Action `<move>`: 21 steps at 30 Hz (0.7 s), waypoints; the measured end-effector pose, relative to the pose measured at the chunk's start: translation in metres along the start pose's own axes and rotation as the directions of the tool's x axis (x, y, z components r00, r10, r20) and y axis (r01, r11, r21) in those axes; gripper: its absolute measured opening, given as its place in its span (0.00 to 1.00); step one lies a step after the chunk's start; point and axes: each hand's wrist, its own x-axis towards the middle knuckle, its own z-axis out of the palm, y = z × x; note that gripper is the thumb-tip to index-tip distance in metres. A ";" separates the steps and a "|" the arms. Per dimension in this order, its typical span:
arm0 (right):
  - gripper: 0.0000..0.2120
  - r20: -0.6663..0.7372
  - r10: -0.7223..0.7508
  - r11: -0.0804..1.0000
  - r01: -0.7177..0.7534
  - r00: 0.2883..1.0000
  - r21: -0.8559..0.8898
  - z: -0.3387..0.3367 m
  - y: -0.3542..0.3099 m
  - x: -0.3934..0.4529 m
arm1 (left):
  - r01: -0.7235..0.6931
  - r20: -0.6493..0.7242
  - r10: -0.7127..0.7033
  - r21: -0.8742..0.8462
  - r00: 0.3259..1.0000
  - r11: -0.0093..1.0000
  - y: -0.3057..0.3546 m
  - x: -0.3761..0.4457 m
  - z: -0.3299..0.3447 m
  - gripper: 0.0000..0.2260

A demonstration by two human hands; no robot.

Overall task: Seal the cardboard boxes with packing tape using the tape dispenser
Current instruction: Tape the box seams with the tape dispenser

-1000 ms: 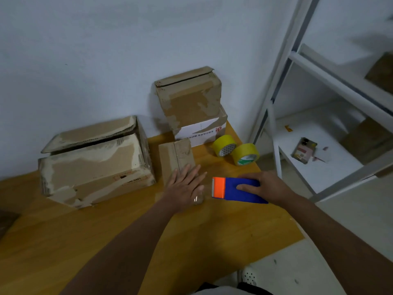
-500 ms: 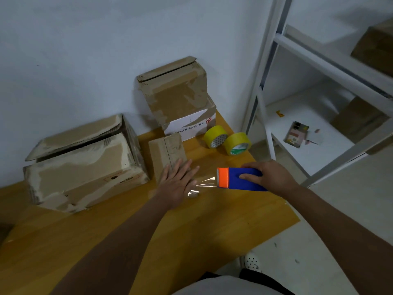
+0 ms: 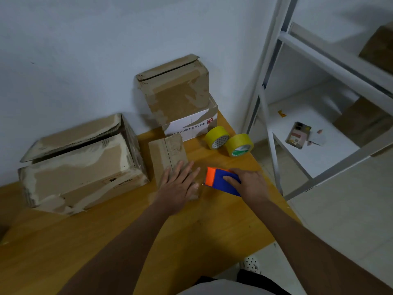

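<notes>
Two hands at small box (image 3: pixel 168 154), table centre: left hand (image 3: pixel 180 188) flat, fingers straight, pinning box steady; right hand (image 3: pixel 248 184) grips tape dispenser (image 3: pixel 221 180) at box's 3 o'clock, likely keeping tape taut. Spare rolls (image 3: pixel 228 140) at 1 o'clock.

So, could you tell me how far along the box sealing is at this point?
Nothing looks finished. In hand: the left hand lies flat on the small box while the right hand grips the tape dispenser beside it. Left: the large box and the stacked top box both show raised flaps.
</notes>
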 end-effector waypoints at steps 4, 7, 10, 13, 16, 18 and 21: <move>0.21 0.017 0.201 0.978 -0.200 0.979 -0.057 -0.008 0.018 0.016 | -0.003 0.001 0.003 -0.033 1.000 0.999 0.000 -0.001 0.000 0.25; 0.21 -0.079 0.201 0.971 -0.209 0.976 -0.115 -0.009 0.031 0.018 | 0.007 -0.001 -0.007 -0.033 1.000 0.999 -0.001 0.000 0.002 0.26; 0.23 -0.046 0.196 0.963 -0.201 0.979 -0.182 0.013 0.021 0.012 | 0.003 0.004 -0.002 -0.023 1.000 1.000 0.000 0.000 0.002 0.26; 0.27 0.179 0.217 0.970 -0.192 0.960 -0.148 0.041 0.005 -0.006 | 0.004 0.022 -0.003 -0.038 1.000 0.999 -0.002 0.001 0.001 0.26; 0.28 0.114 0.227 0.974 -0.223 0.967 -0.046 0.045 0.000 -0.014 | 0.010 0.030 -0.009 -0.036 1.000 0.999 0.000 0.001 -0.001 0.25; 0.22 -0.016 0.150 0.984 -0.148 0.989 0.103 0.043 -0.006 -0.011 | 0.014 0.034 -0.012 -0.049 0.999 0.999 0.000 0.000 -0.002 0.25; 0.19 0.159 0.118 0.753 -0.193 0.980 0.629 0.041 -0.033 0.000 | 0.028 0.039 -0.022 -0.148 0.999 0.989 0.000 0.000 -0.004 0.26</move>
